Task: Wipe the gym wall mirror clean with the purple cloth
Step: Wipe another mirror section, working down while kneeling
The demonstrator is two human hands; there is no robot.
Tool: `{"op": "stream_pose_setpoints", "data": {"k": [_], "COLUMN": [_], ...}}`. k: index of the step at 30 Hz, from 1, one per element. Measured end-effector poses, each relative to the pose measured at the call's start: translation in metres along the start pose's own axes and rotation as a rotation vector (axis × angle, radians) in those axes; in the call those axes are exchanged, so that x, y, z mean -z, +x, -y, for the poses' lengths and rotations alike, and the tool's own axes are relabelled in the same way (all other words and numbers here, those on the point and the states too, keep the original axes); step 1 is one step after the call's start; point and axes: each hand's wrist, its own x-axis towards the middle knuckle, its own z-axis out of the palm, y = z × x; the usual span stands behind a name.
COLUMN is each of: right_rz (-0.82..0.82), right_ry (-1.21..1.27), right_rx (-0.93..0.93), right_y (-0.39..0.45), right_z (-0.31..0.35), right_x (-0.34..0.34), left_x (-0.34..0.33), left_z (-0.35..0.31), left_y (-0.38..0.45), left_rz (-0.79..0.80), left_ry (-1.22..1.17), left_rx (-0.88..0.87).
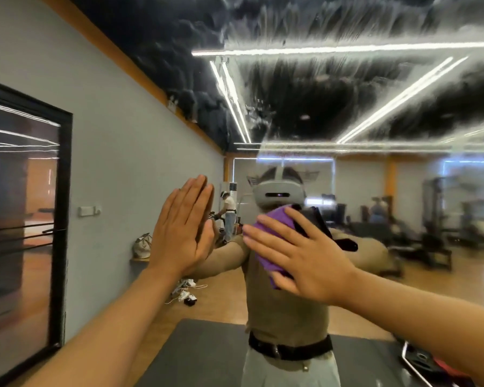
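The wall mirror (375,113) fills the middle and right of the view, and its upper part is streaked with wet smears. My right hand (299,255) lies flat with spread fingers on the purple cloth (266,247), pressing it against the glass at chest height. My left hand (183,227) is flat against the mirror to the left of the cloth, fingers straight and together, meeting its own reflection. My reflection stands behind both hands and is partly hidden by them.
A grey side wall (118,163) runs along the left with a dark-framed glass door (25,219). The mirror reflects a wooden floor, a grey mat (207,353), gym machines at the right, a bag on a shelf and a person far back.
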Motion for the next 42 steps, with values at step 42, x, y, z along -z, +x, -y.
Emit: {"op": "stream_pose_setpoints", "data": {"k": [42], "right_rz": [0.063], "right_ry": [0.057], "right_rx": [-0.036], "right_y": [0.036], "right_z": [0.059], "right_x": [0.005], "left_x": [0.019], "left_z": [0.064], "left_y": [-0.018], "left_rz": [0.184], "left_ry": [0.039], "left_rx": [-0.058]}}
